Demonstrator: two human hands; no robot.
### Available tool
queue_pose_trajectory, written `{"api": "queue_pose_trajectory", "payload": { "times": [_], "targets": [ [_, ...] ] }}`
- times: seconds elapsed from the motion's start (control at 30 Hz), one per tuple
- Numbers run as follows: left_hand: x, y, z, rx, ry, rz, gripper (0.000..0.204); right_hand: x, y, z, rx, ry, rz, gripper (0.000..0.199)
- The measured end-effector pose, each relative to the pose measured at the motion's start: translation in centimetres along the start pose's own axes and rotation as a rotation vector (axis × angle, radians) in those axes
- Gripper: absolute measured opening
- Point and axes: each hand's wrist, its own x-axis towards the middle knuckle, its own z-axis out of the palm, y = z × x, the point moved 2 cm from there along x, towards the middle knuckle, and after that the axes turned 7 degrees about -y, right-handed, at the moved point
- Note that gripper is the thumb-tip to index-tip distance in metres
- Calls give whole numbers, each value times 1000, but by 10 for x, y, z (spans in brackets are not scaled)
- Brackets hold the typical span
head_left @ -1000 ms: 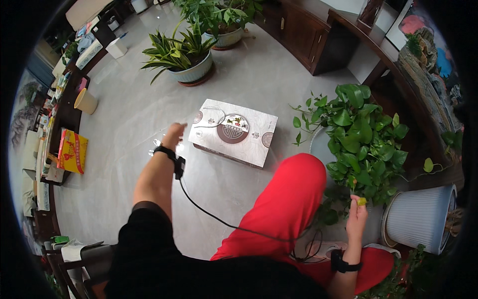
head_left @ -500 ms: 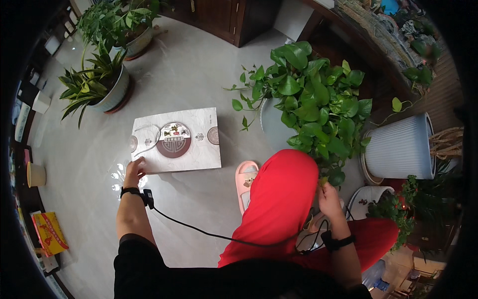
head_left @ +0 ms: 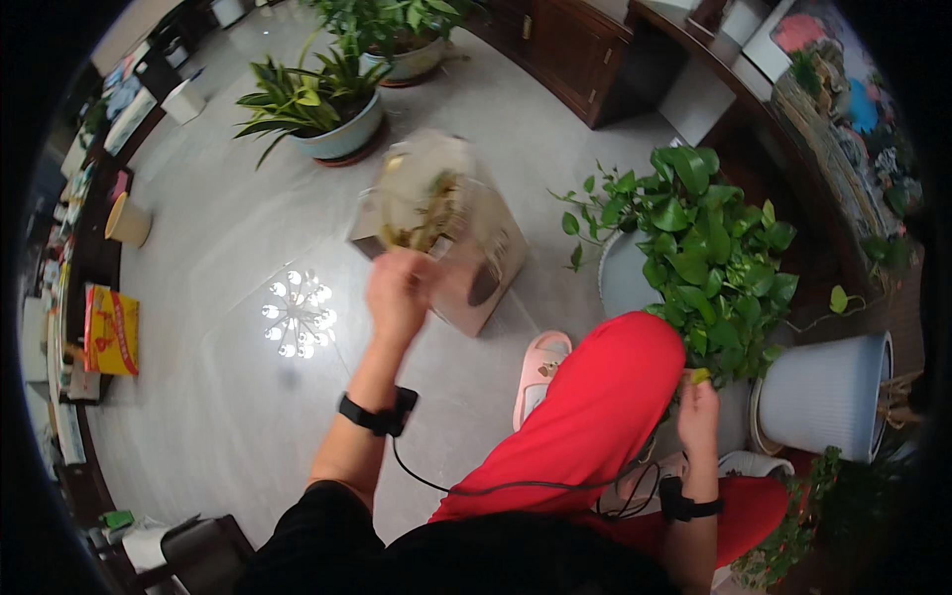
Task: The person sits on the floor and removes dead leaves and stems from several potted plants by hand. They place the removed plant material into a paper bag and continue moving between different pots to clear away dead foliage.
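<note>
A pale patterned paper bag [head_left: 501,233] stands on the floor, blurred by motion, its open mouth showing yellowish-brown leafy scraps [head_left: 433,213] within. At the near edge of that mouth my left hand [head_left: 399,290] is closed on the bag's rim; its fingertips are smeared. On the right, beside my red-trousered knee, my right hand [head_left: 698,412] pinches a small yellow leaf [head_left: 701,376] at the lower edge of a leafy green vine [head_left: 694,258]. The vine grows in a light grey pot [head_left: 627,278], partly hidden by its leaves.
Spiky-leaved [head_left: 297,94] and bushy [head_left: 397,22] potted plants stand at the far left. A white ribbed pot [head_left: 825,397] lies tilted in view at right. A pink slipper [head_left: 542,372] is by my knee. A black cable [head_left: 516,488] runs between my wrists. Dark cabinets [head_left: 570,59] stand behind.
The bag has turned from lying with its printed face up to showing its open mouth. My left hand has moved along with it. My view has swung left; the right hand stays by the vine.
</note>
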Motion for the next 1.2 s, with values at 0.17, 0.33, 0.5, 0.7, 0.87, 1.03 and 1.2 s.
{"api": "queue_pose_trajectory", "payload": {
  "times": [0.17, 0.33, 0.5, 0.7, 0.87, 1.03, 1.2],
  "targets": [
    [-41, 62, 5, 169, -52, 140, 8, 16, -119, -49, -1, 170, -238, 22],
    [-64, 77, 11, 162, -129, 208, 8, 19, -211, -42, 24, 28, -455, 19],
    [-75, 79, 15, 112, -177, 175, 7, 60, -261, 13, -157, -194, -646, 18],
    [-75, 84, 20, 82, -200, 169, 7, 100, -243, 65, -331, -254, -815, 27],
    [-72, 86, 27, 77, -188, 131, 6, 100, -225, 42, -254, -239, -863, 25],
    [-68, 89, 25, 107, -172, 119, 14, 65, -192, -8, -245, -111, -787, 16],
    [-62, 104, 15, 116, -152, 101, 24, 16, -140, -75, -436, -109, -604, 12]
  ]
}}
